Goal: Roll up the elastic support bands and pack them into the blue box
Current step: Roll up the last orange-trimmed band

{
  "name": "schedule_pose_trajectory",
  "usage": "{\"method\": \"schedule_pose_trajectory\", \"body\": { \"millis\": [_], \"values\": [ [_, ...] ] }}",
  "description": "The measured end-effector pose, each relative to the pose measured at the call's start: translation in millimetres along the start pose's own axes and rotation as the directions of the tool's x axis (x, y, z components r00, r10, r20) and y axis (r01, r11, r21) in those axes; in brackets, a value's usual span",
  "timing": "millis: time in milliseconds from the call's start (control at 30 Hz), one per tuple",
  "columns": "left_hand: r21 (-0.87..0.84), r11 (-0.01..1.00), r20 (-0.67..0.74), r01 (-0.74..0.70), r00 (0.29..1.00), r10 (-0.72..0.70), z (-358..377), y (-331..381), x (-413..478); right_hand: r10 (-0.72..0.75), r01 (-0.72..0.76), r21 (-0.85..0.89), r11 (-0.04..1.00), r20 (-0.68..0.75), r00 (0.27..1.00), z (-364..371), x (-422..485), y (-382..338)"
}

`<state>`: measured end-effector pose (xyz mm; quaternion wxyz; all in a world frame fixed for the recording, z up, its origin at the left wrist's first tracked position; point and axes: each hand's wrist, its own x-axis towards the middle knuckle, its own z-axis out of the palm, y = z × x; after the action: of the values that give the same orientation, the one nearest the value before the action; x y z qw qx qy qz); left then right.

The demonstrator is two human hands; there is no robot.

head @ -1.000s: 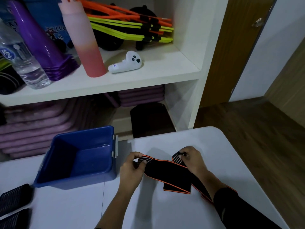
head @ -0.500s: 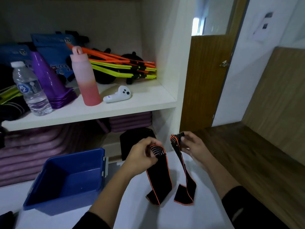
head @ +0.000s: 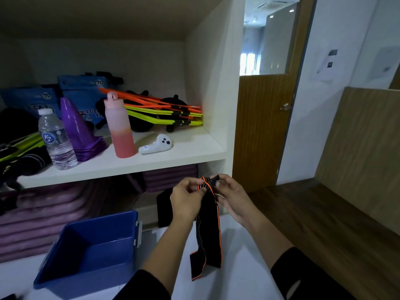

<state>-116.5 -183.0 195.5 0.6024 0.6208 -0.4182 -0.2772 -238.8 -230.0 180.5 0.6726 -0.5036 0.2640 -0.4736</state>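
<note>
Band ends (head: 208, 184) now together, left hand (head: 186, 200) to right hand (head: 233, 198) — grip partly hidden

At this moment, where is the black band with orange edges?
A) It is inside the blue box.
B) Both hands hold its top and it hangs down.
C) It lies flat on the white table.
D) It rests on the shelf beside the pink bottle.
B: the left hand and the right hand pinch the top of the black band, and its two lengths hang down; no band shows in the blue box.
</note>
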Motion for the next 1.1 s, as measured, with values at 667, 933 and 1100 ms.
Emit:
{"method": "schedule_pose_trajectory", "body": {
  "millis": [667, 933, 1100],
  "values": [
    [-0.227, 0.972, 0.230, 0.059, 0.973, -0.006, -22.1, 26.2, -0.8, -0.206, 0.170, -0.536, 0.827, -0.008, 0.979, 12.2, -0.3, -5.4],
    [0.258, 0.954, 0.110, -0.152, 0.986, 0.127, -25.7, -12.2, 3.1, -0.278, 0.228, -0.611, 0.759, 0.012, 0.960, 14.5, 5.4, -20.4],
    [0.171, 0.973, 0.047, -0.152, 0.988, 0.146, -22.0, -18.6, 0.4, -0.246, 0.211, -0.589, 0.780, 0.022, 0.969, 12.1, 2.2, -22.0]
  ]
}}
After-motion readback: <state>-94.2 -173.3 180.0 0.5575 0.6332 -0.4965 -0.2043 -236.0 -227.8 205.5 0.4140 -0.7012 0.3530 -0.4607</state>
